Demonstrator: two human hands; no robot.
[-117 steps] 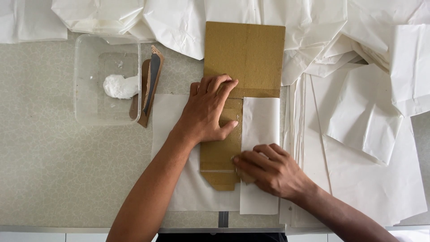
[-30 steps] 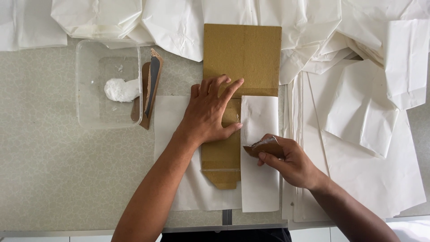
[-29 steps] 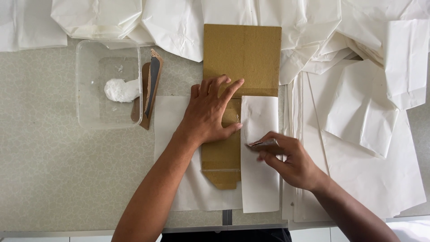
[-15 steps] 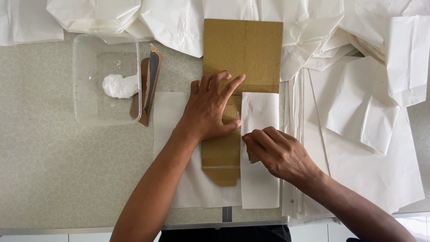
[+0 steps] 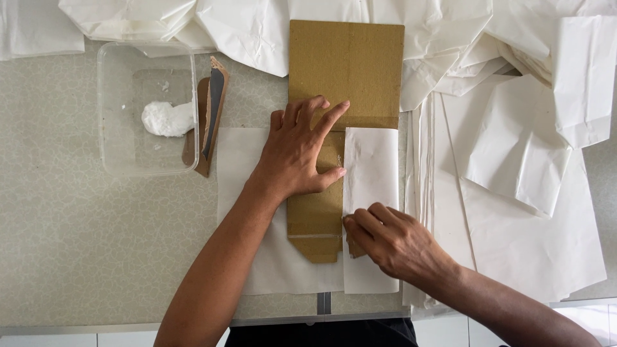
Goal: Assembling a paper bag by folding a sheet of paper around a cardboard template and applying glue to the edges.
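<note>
Two layers lie near my table's front edge: a brown cardboard template [image 5: 334,96] on a white paper sheet [image 5: 257,257], so the folded flap [image 5: 371,186] wraps its right side. My left hand [image 5: 299,151] lies flat, fingers spread, pinning the cardboard. My right hand [image 5: 392,241], fingers curled together, presses the flap's inner edge. A clear tub [image 5: 148,109] with white paste [image 5: 167,119] sits left.

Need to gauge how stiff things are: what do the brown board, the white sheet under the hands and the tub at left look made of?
Board: looks like cardboard, matte brown with a fine grainy face and cut edges. Sheet: thin white paper, matte, holding a sharp fold. Tub: clear plastic, glossy and see-through, with a white lump inside, perhaps paste.
</note>
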